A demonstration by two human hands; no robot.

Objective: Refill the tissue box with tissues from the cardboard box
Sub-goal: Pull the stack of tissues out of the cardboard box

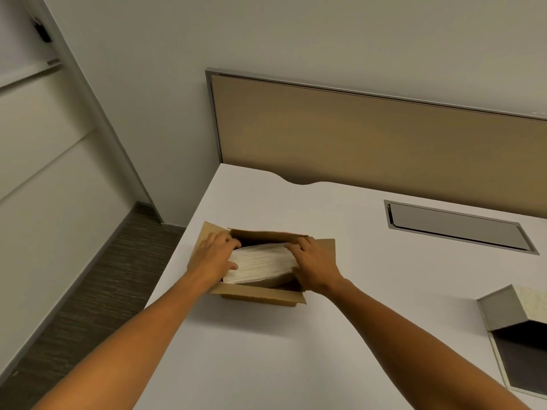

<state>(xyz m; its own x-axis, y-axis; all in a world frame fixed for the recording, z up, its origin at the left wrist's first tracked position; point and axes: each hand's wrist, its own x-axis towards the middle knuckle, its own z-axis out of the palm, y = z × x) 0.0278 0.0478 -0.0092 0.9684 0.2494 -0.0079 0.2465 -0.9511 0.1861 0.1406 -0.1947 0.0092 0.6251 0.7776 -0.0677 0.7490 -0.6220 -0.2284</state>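
Both my hands clamp one stack of tissues [260, 266] inside the cardboard box [260, 294] on the counter [340, 321] — left hand [214, 255], right hand [315, 266] at its ends — tissue box [515, 309] well apart, lid up.

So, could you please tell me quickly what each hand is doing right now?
Left hand: closed on the left end of the tissue stack in the cardboard box.
Right hand: closed on its right end.
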